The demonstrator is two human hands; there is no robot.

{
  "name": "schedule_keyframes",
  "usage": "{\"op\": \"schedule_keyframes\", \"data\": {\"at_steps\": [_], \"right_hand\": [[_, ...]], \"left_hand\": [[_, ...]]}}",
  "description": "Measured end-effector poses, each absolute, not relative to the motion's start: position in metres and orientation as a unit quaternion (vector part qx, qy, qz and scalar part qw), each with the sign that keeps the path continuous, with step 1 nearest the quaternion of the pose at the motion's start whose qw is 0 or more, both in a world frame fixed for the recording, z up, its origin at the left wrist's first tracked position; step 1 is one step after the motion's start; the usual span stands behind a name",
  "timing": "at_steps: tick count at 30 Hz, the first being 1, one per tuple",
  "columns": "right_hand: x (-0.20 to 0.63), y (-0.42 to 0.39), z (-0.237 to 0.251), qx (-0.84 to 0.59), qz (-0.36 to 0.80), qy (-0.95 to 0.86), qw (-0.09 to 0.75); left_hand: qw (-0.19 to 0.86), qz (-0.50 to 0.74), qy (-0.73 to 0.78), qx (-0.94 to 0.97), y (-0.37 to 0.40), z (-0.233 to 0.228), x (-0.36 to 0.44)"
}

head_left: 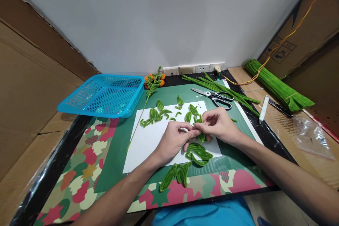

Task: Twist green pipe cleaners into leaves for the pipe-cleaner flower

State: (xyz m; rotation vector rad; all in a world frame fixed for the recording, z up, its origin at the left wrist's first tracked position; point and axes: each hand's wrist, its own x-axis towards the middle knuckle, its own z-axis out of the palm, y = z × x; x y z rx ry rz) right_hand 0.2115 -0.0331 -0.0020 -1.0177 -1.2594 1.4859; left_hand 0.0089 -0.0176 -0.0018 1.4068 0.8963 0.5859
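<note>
My left hand [178, 137] and my right hand [217, 124] meet over the right part of a white sheet [141, 152]. Both pinch a green pipe-cleaner leaf [201, 137], partly hidden by the fingers. Just below the hands lie looped green leaves [198, 152], and nearer me a leaf cluster [174, 176] rests on the mat's front area. More leaves [154, 115] and small curled pieces lie on the sheet's left half. Behind my right hand, black-handled scissors [212, 95] rest with blades pointing left.
A blue plastic basket [106, 95] stands at the back left. Orange flowers on a green stem [149, 91] lie beside it. Loose green pipe cleaners [225, 90] spread behind the scissors. On the right are a bundled stack [278, 84], a white-handled tool [264, 109] and a plastic bag [312, 137].
</note>
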Motion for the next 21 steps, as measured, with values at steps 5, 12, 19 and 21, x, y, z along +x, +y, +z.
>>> {"op": "schedule_keyframes", "data": {"at_steps": [5, 12, 19, 21], "right_hand": [[0.205, -0.035, -0.002, -0.434, 0.570, -0.478, 0.508], [0.202, -0.036, 0.000, -0.447, 0.518, -0.463, 0.563], [0.201, -0.033, 0.002, -0.439, 0.512, -0.466, 0.574], [0.200, -0.034, 0.002, -0.441, 0.501, -0.475, 0.573]], "left_hand": [[0.676, 0.234, 0.362, 0.598, -0.016, 0.003, 0.010], [0.715, 0.233, 0.356, 0.555, -0.015, 0.006, 0.010], [0.712, 0.251, 0.353, 0.552, -0.016, 0.004, 0.011], [0.721, 0.259, 0.359, 0.534, -0.017, 0.004, 0.012]]}}
